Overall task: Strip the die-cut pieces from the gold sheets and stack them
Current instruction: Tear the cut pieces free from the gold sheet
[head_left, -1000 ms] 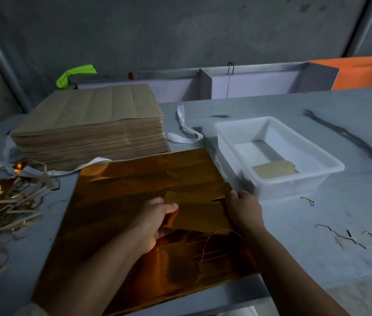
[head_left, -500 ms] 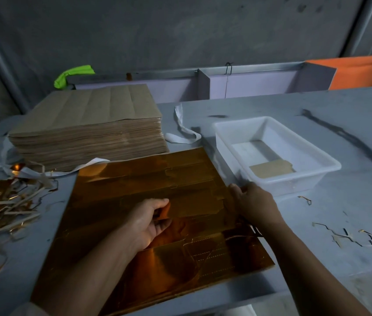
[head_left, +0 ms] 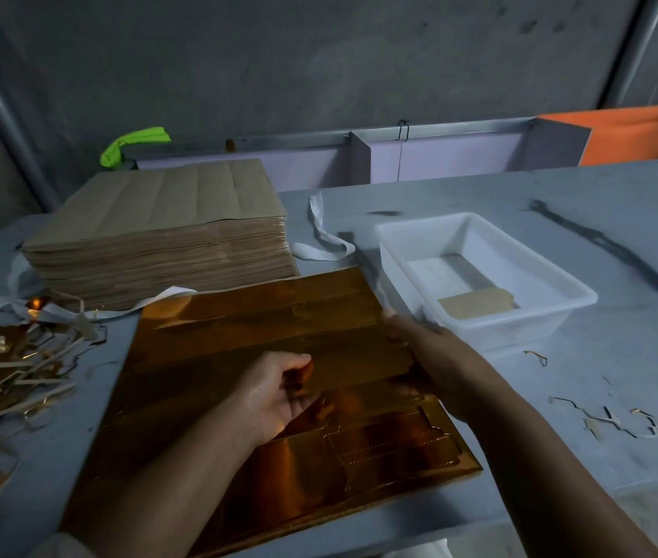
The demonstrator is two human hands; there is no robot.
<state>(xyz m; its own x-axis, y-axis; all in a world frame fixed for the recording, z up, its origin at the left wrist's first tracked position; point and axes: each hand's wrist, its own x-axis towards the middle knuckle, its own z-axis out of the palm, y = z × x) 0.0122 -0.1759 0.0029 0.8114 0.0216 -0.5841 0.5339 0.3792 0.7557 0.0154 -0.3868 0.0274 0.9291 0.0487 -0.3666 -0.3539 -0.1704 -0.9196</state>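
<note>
Fingers [head_left: 297,358] of the left hand [head_left: 275,396] curl round the near-left end of a long gold die-cut strip [head_left: 359,368], pinching it just above the shiny gold foil sheet [head_left: 238,328] that lies flat on the grey table [head_left: 480,195] beneath both hands. The strip runs from this grip across to the right hand [head_left: 436,356], which sits over its other end at the sheet's right edge; motion blur hides whether that hand grips the strip or only presses it. Just beyond the right hand stands a white rectangular plastic tray [head_left: 585,294] with one tan card piece [head_left: 476,302] lying in it. Left of the left hand's grip spreads a heap of thin gold and tan offcuts [head_left: 5,364]. Beyond that grip, past the sheet's far edge, rises a thick stack of brown card sheets [head_left: 158,219], with a white strap [head_left: 323,235] beside it.
</note>
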